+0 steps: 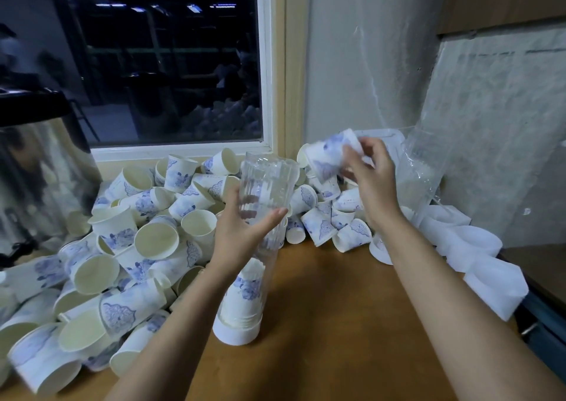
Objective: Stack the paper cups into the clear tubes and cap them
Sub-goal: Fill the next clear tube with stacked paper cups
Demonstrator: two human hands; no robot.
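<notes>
A clear ribbed tube (267,183) stands upright on the wooden table (337,324), its foot in a white cap (235,333). A short stack of blue-patterned paper cups (246,296) fills its lower part. My left hand (245,232) grips the tube around its middle. My right hand (367,174) holds one paper cup (329,154) on its side, up and to the right of the tube's open mouth. A big heap of loose paper cups (147,235) covers the left and back of the table.
A shiny metal urn (39,168) stands at the far left. Behind the heap is a dark window (159,64). Clear plastic wrapping (425,171) leans on the wall at right, with white caps (471,247) piled below it by the table's right edge.
</notes>
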